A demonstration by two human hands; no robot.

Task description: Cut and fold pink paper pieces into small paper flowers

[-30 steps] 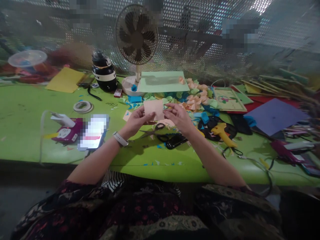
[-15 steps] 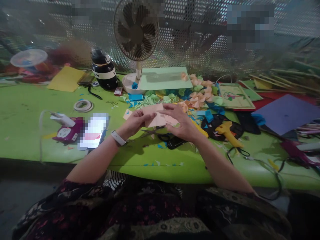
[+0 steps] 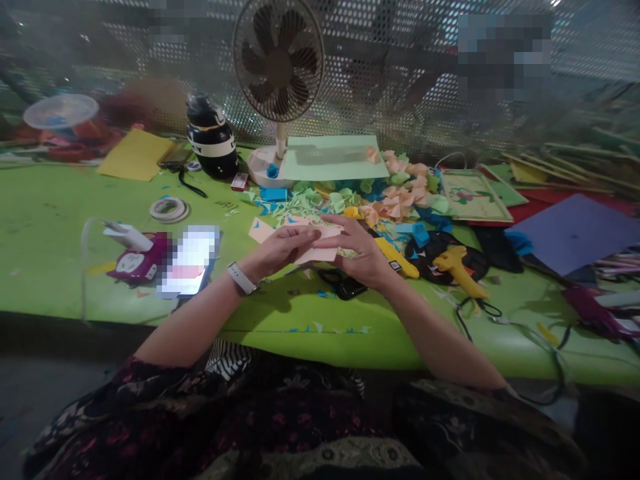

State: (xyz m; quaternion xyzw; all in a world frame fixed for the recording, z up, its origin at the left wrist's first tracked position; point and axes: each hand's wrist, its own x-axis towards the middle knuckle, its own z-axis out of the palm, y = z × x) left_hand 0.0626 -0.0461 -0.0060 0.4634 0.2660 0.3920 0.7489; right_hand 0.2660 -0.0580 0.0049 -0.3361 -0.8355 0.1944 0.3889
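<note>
Peach paper sits between both hands, over the green table. Left hand pinches its left part, thumb on top. Right hand: fingers partly spread, tips at the paper's right part; can't tell if gripping. Yellow glue gun lies off to the right.

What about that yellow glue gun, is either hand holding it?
No, the yellow glue gun lies apart on the right, while the left hand and right hand are at the pink paper.
</note>
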